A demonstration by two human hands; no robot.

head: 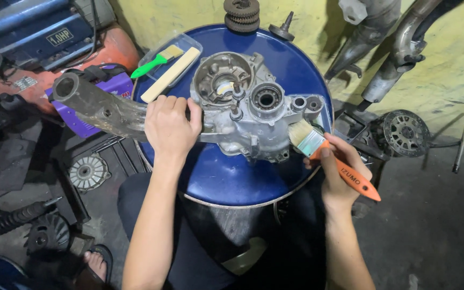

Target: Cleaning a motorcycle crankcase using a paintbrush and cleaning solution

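A grey metal engine casing (243,102) with a long swingarm tube (98,104) lies on top of a blue drum (232,177). My left hand (170,126) grips the casing where the tube meets the body. My right hand (339,177) holds an orange-handled paintbrush (328,156), its pale bristles touching the casing's right edge.
A clear tray (151,59) at the drum's back left holds a green-handled brush (157,59) and a flat wooden stick (170,75). Gears (241,15) sit at the drum's far rim. A compressor (44,32), exhaust pipes (398,48), a clutch part (404,133) and a fan cover (87,172) lie around.
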